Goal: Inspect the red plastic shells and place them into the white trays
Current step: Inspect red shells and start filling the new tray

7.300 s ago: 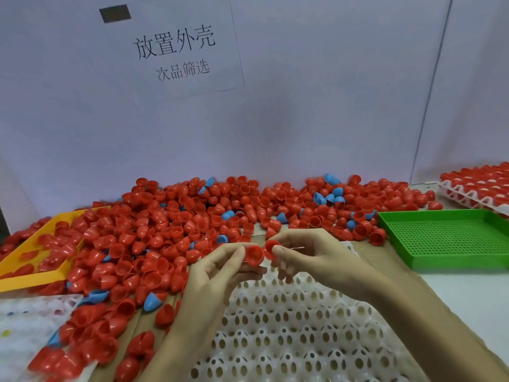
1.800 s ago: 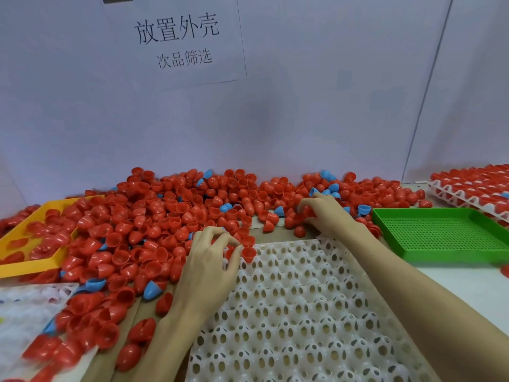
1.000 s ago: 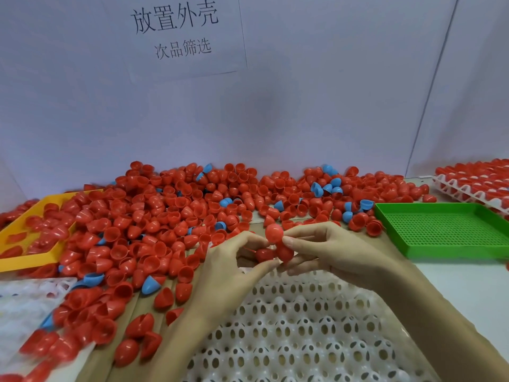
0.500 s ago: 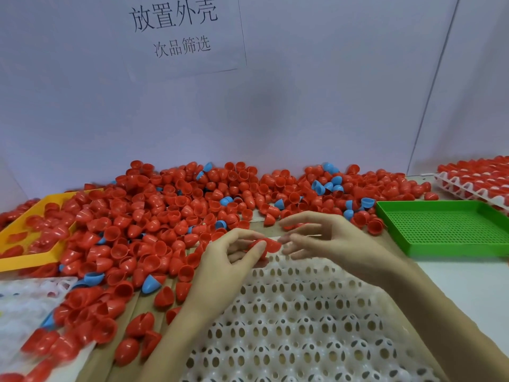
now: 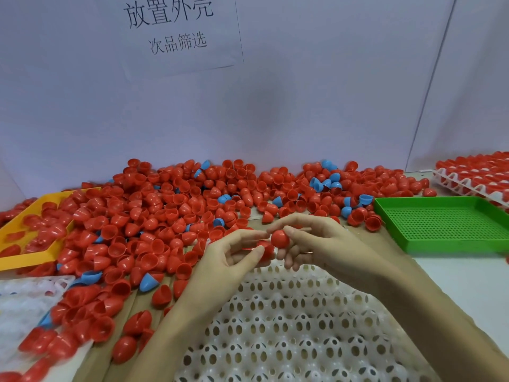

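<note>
Pale lilac wall panels back a worktop (image 5: 454,274) seen from a head-worn camera looking forward and down, with a paper sign (image 5: 176,31) printed in Chinese characters fixed high on the wall. Across the far half of the worktop, from its left edge almost to its right, spreads a deep heap of loose red shells (image 5: 170,210), with a few blue shells (image 5: 325,180) mixed in. At the near edge, in the centre, lies a white tray (image 5: 289,326) of egg-shaped pockets, and every pocket in view is unfilled, so the sorting of this tray has, by the look of it, barely begun and nearly all the heap is left to check. A second white tray (image 5: 468,183) at the far right corner is already packed with red shells. Against it sits a green mesh tray (image 5: 440,221) holding nothing visible, and a yellow tray (image 5: 24,241) at the left edge holds a scatter of red shells. Both hands are raised together just above the far edge of the near white tray. The right hand (image 5: 311,244) pinches a rounded red shell (image 5: 280,239) between thumb and fingertips, dome toward the camera. The left hand (image 5: 228,260), palm turned up, curls its fingers around another red shell (image 5: 265,250) just below and touching the first.
</note>
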Motion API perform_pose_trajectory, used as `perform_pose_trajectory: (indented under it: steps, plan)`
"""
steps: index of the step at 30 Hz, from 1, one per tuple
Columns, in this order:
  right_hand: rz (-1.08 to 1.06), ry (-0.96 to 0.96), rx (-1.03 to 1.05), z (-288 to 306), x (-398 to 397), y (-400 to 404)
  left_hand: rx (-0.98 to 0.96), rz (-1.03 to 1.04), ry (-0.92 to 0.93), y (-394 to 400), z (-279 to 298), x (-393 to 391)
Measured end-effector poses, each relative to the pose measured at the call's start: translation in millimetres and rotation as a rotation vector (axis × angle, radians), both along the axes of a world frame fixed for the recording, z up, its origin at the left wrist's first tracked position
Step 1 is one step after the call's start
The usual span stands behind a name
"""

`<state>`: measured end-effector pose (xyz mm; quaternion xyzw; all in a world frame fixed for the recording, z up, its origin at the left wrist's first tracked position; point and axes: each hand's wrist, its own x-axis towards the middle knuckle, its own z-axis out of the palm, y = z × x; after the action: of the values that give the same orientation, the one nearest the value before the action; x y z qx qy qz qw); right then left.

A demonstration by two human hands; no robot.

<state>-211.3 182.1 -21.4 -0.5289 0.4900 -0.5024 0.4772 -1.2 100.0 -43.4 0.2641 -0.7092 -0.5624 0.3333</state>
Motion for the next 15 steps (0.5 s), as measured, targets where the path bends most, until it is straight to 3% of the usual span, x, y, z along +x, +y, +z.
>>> perform_pose_trajectory:
  steps: [5,11,15]
  plan:
    - [0.054,-0.108,0.015,4.1,-1.8,1.1,0.090,-0.057,0.039,2.5,0.3,-1.9]
    - [-0.120,0.088,0.058,2.2,2.5,1.2,0.116,-0.109,0.018,4.6,0.6,-3.9]
    - [-0.155,0.116,0.079,-0.8,3.3,-0.2,0.118,-0.132,0.005,5.7,0.2,-5.1]
